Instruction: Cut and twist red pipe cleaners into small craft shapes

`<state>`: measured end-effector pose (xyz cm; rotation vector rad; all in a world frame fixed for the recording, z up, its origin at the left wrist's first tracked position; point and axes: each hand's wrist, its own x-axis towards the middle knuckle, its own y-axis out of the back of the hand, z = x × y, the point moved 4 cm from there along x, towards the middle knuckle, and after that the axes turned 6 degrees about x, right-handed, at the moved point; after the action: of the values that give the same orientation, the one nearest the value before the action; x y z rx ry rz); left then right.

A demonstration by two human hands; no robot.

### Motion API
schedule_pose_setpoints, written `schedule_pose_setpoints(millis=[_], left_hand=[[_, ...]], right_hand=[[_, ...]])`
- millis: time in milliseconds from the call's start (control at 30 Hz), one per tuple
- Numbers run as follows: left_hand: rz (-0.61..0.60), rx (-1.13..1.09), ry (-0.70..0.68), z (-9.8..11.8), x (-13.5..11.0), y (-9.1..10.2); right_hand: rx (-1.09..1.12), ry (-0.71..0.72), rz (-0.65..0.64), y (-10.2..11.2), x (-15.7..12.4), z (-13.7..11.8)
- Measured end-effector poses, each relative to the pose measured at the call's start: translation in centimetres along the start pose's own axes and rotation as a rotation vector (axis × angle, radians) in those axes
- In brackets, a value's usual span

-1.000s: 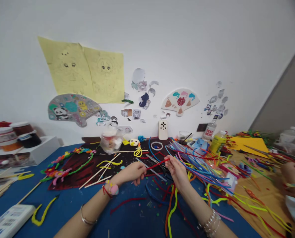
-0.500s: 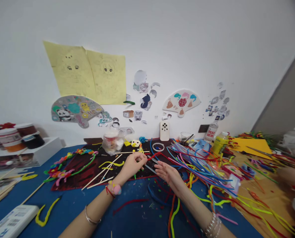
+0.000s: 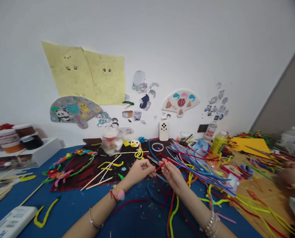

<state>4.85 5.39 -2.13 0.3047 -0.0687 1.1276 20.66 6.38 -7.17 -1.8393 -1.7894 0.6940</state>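
Over the middle of the table, my left hand (image 3: 141, 172) is closed in a pinch, its fingertips at one end of a bent red pipe cleaner (image 3: 164, 163). My right hand (image 3: 173, 177) faces it, thumb and fingers closed on the same red pipe cleaner, the other fingers fairly straight. Scissors (image 3: 152, 160) lie just behind the two hands, partly hidden. Beyond my left hand are thin wooden sticks (image 3: 105, 172) and a yellow pipe cleaner (image 3: 117, 164) on a dark red mat (image 3: 73, 178).
Many coloured pipe cleaners (image 3: 199, 165) spread to the right. A yellow bottle (image 3: 219, 142) and a clear bottle (image 3: 210, 131) stand behind them. Another person's hand (image 3: 290, 177) is at the far right. Paint jars (image 3: 7, 138) sit on a white shelf (image 3: 47, 150) at left.
Both hands have shifted right and slightly down. The red pipe cleaner has moved from beside my left fingertips to between the hands, at my right fingers.
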Motion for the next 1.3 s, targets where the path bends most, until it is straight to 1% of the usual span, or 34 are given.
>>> schedule_pose_setpoints(millis=[167, 267, 400, 533, 633, 767, 867, 1100, 1200, 1300], left_hand=[[0.062, -0.176, -0.009, -0.1, 0.2, 0.3], [0.108, -0.266, 0.020, -0.3, 0.2, 0.5], [0.157, -0.292, 0.044, -0.2, 0.1, 0.7], [0.136, -0.372, 0.036, 0.0, 0.0, 0.7], [0.101, -0.367, 0.040, -0.1, -0.1, 0.5], [0.079, -0.368, 0.019, 0.1, -0.2, 0.3], [0.063, -0.366, 0.010, 0.3, -0.2, 0.2], [0.071, -0.306, 0.009, 0.1, 0.0, 0.2], [0.093, -0.274, 0.000, -0.1, 0.2, 0.3], [0.142, -0.194, -0.024, -0.3, 0.3, 0.4]], right_hand=[[0.001, 0.067, 0.002, -0.1, -0.1, -0.4], [-0.027, 0.125, -0.028, -0.3, -0.2, -0.5], [-0.212, 0.240, -0.078, -0.5, -0.4, -1.1], [-0.349, 0.321, -0.074, -0.7, -0.8, -2.0], [-0.427, 0.343, -0.089, -1.3, -1.4, -2.1], [-0.489, 0.393, -0.188, -2.5, -2.6, -1.6], [-0.519, 0.413, -0.226, -2.9, -3.1, -1.0], [-0.542, 0.409, -0.231, -2.7, -2.9, -0.6], [-0.551, 0.408, -0.221, -2.7, -3.0, -0.6], [-0.566, 0.409, -0.208, -2.9, -3.2, -0.7]])
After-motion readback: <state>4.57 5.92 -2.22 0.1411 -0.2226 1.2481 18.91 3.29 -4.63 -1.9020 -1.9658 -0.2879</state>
